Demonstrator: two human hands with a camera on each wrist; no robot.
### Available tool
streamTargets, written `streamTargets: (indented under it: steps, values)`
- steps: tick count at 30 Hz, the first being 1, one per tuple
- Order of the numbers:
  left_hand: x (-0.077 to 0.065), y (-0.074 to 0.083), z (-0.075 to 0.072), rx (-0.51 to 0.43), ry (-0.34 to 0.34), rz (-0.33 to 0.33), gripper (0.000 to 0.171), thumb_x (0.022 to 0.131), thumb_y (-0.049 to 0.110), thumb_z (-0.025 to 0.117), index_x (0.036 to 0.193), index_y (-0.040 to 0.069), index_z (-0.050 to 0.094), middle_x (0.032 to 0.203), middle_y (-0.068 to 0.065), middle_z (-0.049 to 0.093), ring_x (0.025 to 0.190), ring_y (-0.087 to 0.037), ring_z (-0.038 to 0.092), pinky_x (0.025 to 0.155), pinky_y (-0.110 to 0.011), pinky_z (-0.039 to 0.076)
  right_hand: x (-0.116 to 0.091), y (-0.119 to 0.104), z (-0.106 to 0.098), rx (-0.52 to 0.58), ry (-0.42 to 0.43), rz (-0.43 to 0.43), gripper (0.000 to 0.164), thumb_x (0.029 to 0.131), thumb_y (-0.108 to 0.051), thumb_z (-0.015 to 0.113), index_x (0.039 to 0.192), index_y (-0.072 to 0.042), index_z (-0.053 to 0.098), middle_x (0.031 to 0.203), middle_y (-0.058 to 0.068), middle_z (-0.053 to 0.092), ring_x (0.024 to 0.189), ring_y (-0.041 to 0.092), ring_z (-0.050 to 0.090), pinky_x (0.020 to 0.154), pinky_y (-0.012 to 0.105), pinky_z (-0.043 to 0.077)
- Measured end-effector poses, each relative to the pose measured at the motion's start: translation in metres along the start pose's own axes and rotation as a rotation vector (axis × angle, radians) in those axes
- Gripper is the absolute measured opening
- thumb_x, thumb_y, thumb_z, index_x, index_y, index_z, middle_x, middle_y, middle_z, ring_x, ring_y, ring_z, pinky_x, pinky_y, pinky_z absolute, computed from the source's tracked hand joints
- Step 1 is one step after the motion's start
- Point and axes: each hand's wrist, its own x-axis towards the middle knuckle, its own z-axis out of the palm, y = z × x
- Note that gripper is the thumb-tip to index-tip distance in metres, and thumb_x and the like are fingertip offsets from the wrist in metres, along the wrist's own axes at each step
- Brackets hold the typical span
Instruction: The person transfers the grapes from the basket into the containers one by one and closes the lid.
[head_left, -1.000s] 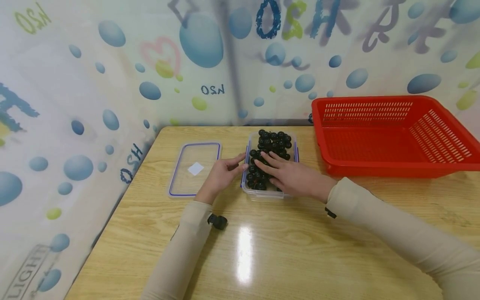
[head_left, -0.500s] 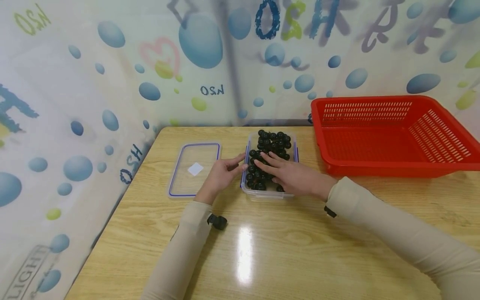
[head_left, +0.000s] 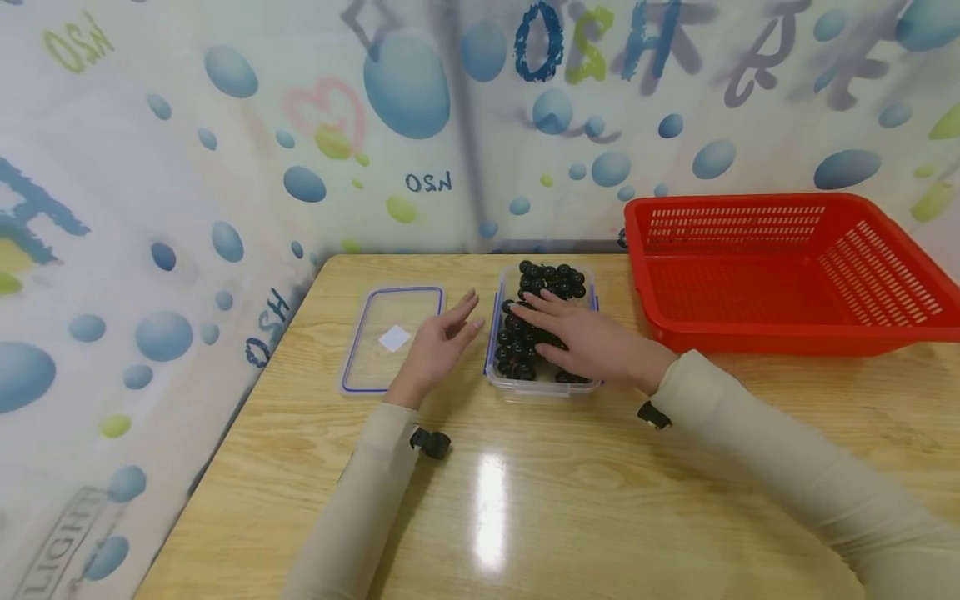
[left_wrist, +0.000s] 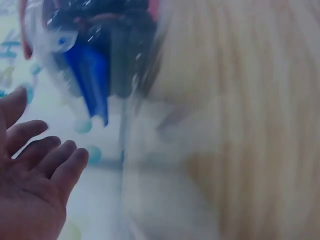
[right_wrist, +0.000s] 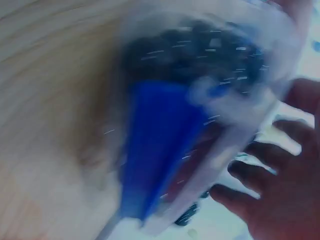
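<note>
A clear plastic container [head_left: 536,388] with blue side clips stands on the table, with bunches of dark grapes [head_left: 516,348] in it. My right hand [head_left: 592,340] is over the grapes, its fingers fairly straight and spread; whether they touch the grapes I cannot tell. In the blurred right wrist view, that hand [right_wrist: 280,165] shows beside the container wall and its blue clip [right_wrist: 157,145]. Left of the container my left hand [head_left: 433,350] is apart from it, its fingers extended and holding nothing. The clear lid [head_left: 358,367] with a blue seal lies flat near that hand.
A red slotted plastic basket [head_left: 795,337] stands on the table's right side. A patterned wall covering [head_left: 495,150] rises behind the wooden table [head_left: 585,500] and along its left side.
My left hand has come away from the container's left side, slightly to the left. My right hand has shifted a little over the grapes. The head view has moved slightly.
</note>
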Motion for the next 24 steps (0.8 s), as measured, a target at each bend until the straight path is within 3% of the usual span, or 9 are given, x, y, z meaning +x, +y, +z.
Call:
streamTargets:
  steps: [3,4,7,11,14,16,17,20,24]
  values:
    - [-0.003,-0.001,-0.018,0.001,0.065,0.038,0.047,0.105,0.030,0.050,0.147,0.009,0.044,0.151,-0.003,0.040,0.136,-0.021,0.040,0.108,-0.036,0.038,0.014,-0.019,-0.007,0.102,0.071,0.075,0.059,0.104,-0.028,0.052,0.155,-0.012,0.029,0.158,0.009,0.027,0.144,0.027,0.026,0.113,0.049,0.028]
    - [-0.004,-0.002,-0.026,0.007,0.092,0.043,0.047,0.105,0.031,0.049,0.146,0.009,0.045,0.150,-0.004,0.043,0.135,-0.021,0.041,0.108,-0.037,0.038,0.020,-0.027,-0.009,0.157,0.085,0.104,0.057,0.104,-0.027,0.050,0.155,-0.011,0.030,0.158,0.008,0.030,0.137,0.028,0.039,0.112,0.046,0.032]
    - [-0.006,-0.004,-0.051,-0.017,0.194,0.013,0.045,0.104,0.029,0.052,0.143,0.007,0.049,0.143,-0.007,0.050,0.131,-0.023,0.047,0.108,-0.038,0.038,0.044,-0.050,-0.012,0.318,0.124,0.171,0.050,0.105,-0.024,0.047,0.152,-0.008,0.037,0.151,0.008,0.042,0.124,0.026,0.053,0.105,0.041,0.041]
    - [-0.010,-0.003,-0.084,-0.063,0.359,-0.114,0.042,0.100,0.021,0.061,0.138,0.004,0.055,0.131,-0.011,0.061,0.125,-0.021,0.053,0.105,-0.035,0.042,0.081,-0.072,-0.012,0.496,0.183,0.271,0.037,0.101,-0.016,0.050,0.136,-0.006,0.055,0.126,0.007,0.061,0.114,0.021,0.058,0.091,0.036,0.050]
    - [-0.012,-0.006,-0.107,-0.022,0.441,-0.230,0.042,0.098,0.018,0.063,0.137,0.004,0.056,0.126,-0.013,0.064,0.121,-0.023,0.057,0.101,-0.035,0.045,0.109,-0.082,-0.009,0.681,0.195,0.389,0.019,0.095,-0.006,0.053,0.107,-0.002,0.068,0.100,0.006,0.066,0.095,0.021,0.064,0.083,0.034,0.055]
    - [-0.015,-0.010,-0.120,0.011,0.464,-0.311,0.042,0.099,0.018,0.061,0.138,0.003,0.056,0.128,-0.014,0.063,0.121,-0.025,0.056,0.102,-0.037,0.045,0.124,-0.087,-0.005,0.781,0.180,0.473,0.010,0.091,-0.001,0.054,0.084,-0.001,0.062,0.083,0.007,0.060,0.080,0.021,0.064,0.079,0.034,0.057]
    - [-0.016,-0.013,-0.126,0.016,0.466,-0.352,0.043,0.099,0.017,0.060,0.138,0.003,0.055,0.130,-0.014,0.062,0.122,-0.027,0.055,0.102,-0.038,0.044,0.130,-0.089,-0.003,0.826,0.172,0.513,0.009,0.089,0.002,0.054,0.081,-0.001,0.057,0.079,0.008,0.057,0.075,0.021,0.064,0.077,0.035,0.058]
    - [-0.022,-0.021,-0.140,-0.028,0.448,-0.474,0.044,0.099,0.014,0.058,0.140,0.000,0.052,0.137,-0.017,0.056,0.125,-0.031,0.053,0.104,-0.039,0.043,0.145,-0.093,0.006,0.876,0.132,0.613,0.004,0.088,0.006,0.054,0.090,0.004,0.051,0.080,0.010,0.049,0.067,0.022,0.060,0.076,0.037,0.059]
    - [-0.029,-0.032,-0.151,-0.098,0.412,-0.599,0.045,0.098,0.010,0.058,0.140,-0.005,0.050,0.141,-0.021,0.050,0.125,-0.032,0.053,0.102,-0.037,0.045,0.155,-0.095,0.019,0.840,0.085,0.694,0.029,0.093,0.002,0.051,0.121,0.007,0.051,0.083,0.011,0.049,0.062,0.019,0.052,0.076,0.037,0.058]
